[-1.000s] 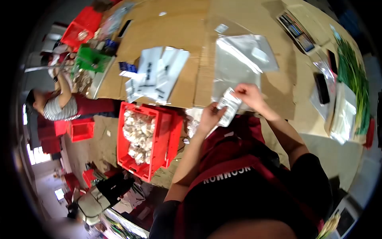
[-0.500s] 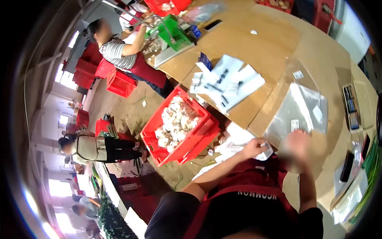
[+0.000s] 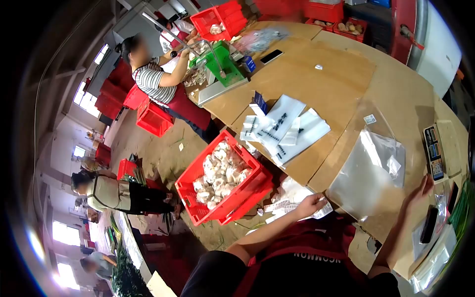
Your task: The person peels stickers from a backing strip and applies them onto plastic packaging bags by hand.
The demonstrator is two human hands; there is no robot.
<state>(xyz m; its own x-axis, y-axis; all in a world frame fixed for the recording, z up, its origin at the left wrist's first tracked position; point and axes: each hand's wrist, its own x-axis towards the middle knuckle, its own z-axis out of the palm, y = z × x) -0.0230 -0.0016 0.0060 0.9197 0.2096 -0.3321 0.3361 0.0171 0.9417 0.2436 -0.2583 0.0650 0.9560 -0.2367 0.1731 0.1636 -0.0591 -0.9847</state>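
My left hand (image 3: pixel 311 204) is closed, its fingers pinching a strip of white printed labels (image 3: pixel 324 211) in front of my maroon apron. Loose white label paper (image 3: pixel 292 190) hangs beside it at the table edge. My right hand (image 3: pixel 420 189) reaches to the right side of the table, fingers stretched out beside the keypad of a scale (image 3: pixel 434 153). It seems to hold nothing. Between my hands lie flat clear plastic bags (image 3: pixel 363 168), partly smeared by a blurred patch. A small square label (image 3: pixel 370 119) lies just beyond them.
Printed white bags (image 3: pixel 284 126) and a small blue-white box (image 3: pixel 258 105) lie ahead. A red crate of mushroom-like pale produce (image 3: pixel 220 173) stands left of the table. A co-worker in a striped shirt (image 3: pixel 156 81) works beside a green basket (image 3: pixel 222 64). Green stalks (image 3: pixel 460 208) lie far right.
My right hand has moved right, from over the clear bags to the scale's keypad. A small label seen by that hand no longer shows there. My left hand keeps the label strip.
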